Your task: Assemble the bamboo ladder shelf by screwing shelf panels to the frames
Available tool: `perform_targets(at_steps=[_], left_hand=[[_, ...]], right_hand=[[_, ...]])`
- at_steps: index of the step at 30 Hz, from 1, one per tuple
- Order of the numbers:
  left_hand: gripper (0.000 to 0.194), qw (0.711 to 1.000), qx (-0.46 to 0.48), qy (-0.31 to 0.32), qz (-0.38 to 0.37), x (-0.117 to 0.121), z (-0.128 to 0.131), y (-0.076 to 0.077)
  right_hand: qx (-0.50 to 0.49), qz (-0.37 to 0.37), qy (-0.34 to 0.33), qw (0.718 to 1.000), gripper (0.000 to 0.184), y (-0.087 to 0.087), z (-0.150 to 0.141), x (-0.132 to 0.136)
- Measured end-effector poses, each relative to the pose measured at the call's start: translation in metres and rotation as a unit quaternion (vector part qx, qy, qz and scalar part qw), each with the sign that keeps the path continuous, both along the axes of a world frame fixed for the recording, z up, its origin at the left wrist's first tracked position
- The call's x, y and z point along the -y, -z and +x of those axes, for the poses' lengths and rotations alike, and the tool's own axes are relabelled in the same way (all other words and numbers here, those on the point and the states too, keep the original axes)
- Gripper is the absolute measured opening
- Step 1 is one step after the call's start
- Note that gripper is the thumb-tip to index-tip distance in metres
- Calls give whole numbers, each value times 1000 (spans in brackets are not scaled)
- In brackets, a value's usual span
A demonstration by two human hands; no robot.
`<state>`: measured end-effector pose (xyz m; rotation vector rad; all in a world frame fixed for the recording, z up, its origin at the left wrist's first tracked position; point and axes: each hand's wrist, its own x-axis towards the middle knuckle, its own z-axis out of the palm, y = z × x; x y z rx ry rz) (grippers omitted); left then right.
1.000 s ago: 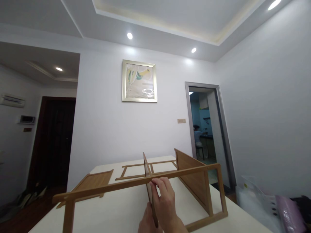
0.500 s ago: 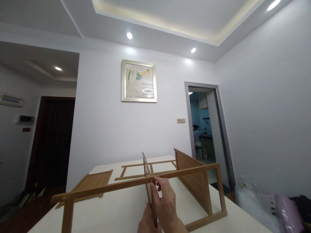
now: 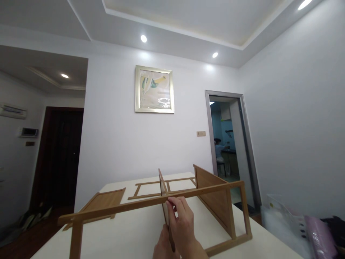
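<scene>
A wooden shelf frame [image 3: 121, 207] stands on its side on the white table, its long top rail running across my view. One wooden panel [image 3: 163, 187] meets that rail near the middle, upright and edge-on to me. My left hand [image 3: 162, 244] grips this middle panel low down, its fingers partly hidden behind my other hand. Right at the joint of panel and rail, my right hand [image 3: 183, 220] is closed in a pinch, thumb and index fingertips just under the rail. Whatever lies between those fingertips is too small to make out. Another wooden panel [image 3: 214, 201] joins the frame's right end.
A loose wooden panel [image 3: 104, 202] lies on the left of the white table [image 3: 129, 233]. Behind the frame lies a second ladder-like side frame [image 3: 148, 184]. Clear and pink plastic packaging [image 3: 319, 233] sits at the right. Beyond a doorway, a person [image 3: 219, 151] is seated.
My right fingertips have shifted slightly left and closed in at the joint, covering the small spot seen there before. My left hand stays on the panel.
</scene>
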<state>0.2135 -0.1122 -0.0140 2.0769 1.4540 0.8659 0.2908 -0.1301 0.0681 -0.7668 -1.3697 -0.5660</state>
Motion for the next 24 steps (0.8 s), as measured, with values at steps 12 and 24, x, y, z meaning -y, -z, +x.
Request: perform_targets(at_steps=[12, 24], left_hand=[[60, 1000, 9, 7, -5, -2, 0, 4], [53, 999, 18, 23, -16, -15, 3, 10]], right_hand=[[-22, -27, 6, 999, 14, -1, 0, 6], [14, -8, -4, 1000, 27, -1, -1, 9]])
